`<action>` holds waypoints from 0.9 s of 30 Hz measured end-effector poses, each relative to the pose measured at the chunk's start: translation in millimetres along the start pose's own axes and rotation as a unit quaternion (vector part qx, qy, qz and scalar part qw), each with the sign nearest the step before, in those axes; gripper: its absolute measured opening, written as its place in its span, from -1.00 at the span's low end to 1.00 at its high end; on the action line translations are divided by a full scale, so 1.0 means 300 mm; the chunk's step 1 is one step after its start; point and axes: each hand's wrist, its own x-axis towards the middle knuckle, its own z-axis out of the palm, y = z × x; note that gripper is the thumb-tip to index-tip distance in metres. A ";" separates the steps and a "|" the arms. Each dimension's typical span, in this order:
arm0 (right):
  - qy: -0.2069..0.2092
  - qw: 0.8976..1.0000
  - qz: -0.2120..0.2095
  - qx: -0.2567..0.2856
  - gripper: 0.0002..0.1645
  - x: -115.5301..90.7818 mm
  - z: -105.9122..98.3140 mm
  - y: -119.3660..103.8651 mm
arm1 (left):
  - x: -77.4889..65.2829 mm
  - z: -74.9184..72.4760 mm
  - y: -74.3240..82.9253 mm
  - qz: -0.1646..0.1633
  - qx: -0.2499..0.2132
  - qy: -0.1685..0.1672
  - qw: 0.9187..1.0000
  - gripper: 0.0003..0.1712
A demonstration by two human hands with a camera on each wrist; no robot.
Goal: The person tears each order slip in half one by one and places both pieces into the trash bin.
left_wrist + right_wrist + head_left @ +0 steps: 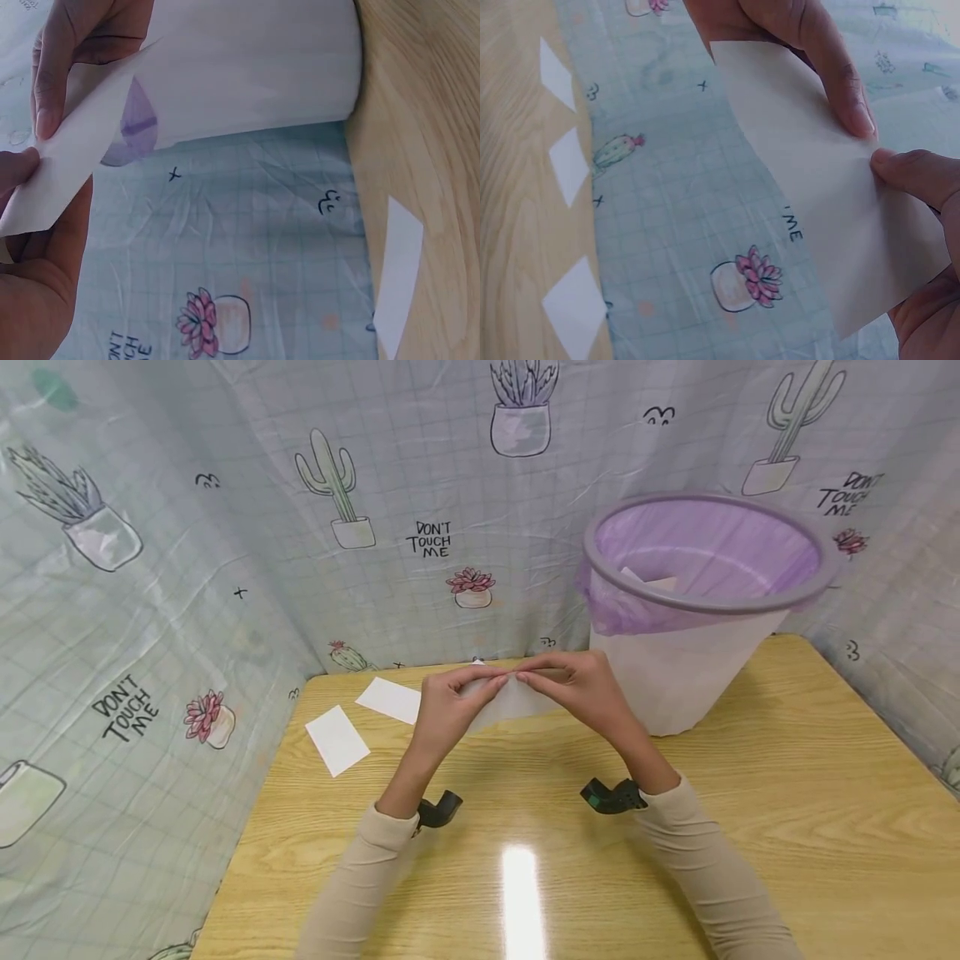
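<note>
A white rectangular piece of paper (513, 702) is held up over the table by both hands. My left hand (450, 697) pinches its upper edge between thumb and fingers. Close beside it, my right hand (585, 685) pinches the same edge, with the two thumb tips nearly touching. In the right wrist view the paper (802, 165) looks whole, slightly bent around the thumbs. From the left wrist view, the sheet (82, 142) hangs at a slant, with fingers behind it.
White paper pieces (337, 741) lie on the wooden table (540, 793) to the left; the right wrist view shows three, one at the lower left (577, 307). At right stands a white bin (667, 668) with a purple liner (720, 543) and paper scraps (660, 583) inside. A cactus-print curtain (420, 468) hangs behind.
</note>
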 end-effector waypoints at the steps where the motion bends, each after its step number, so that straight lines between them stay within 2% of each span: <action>1: 0.003 1.000 -0.006 -0.005 -0.87 0.002 -0.005 -0.005 | 0.002 0.001 0.005 0.002 -0.002 0.002 1.000 -0.82; 7: 0.014 0.999 -0.027 -0.029 -0.86 0.010 -0.027 -0.027 | 0.010 0.009 0.019 0.017 -0.025 0.008 0.999 -0.84; 14: 0.022 0.998 -0.042 -0.047 -0.85 0.017 -0.056 -0.046 | 0.028 0.013 0.039 0.065 -0.012 0.003 0.998 -0.85; 17: 0.019 0.996 -0.052 -0.065 -0.84 0.022 -0.077 -0.064 | 0.038 0.011 0.055 0.097 0.006 -0.002 0.995 -0.85; 22: -0.004 0.990 -0.087 -0.107 -0.85 0.036 -0.124 -0.108 | 0.058 -0.004 0.097 0.161 0.044 -0.020 0.986 -0.85; 24: -0.012 0.988 -0.101 -0.119 -0.83 0.042 -0.144 -0.125 | 0.066 -0.009 0.114 0.169 0.045 -0.031 0.984 -0.85; 27: -0.022 0.986 -0.110 -0.123 -0.81 0.044 -0.171 -0.140 | 0.077 -0.008 0.131 0.161 0.026 -0.052 0.985 -0.86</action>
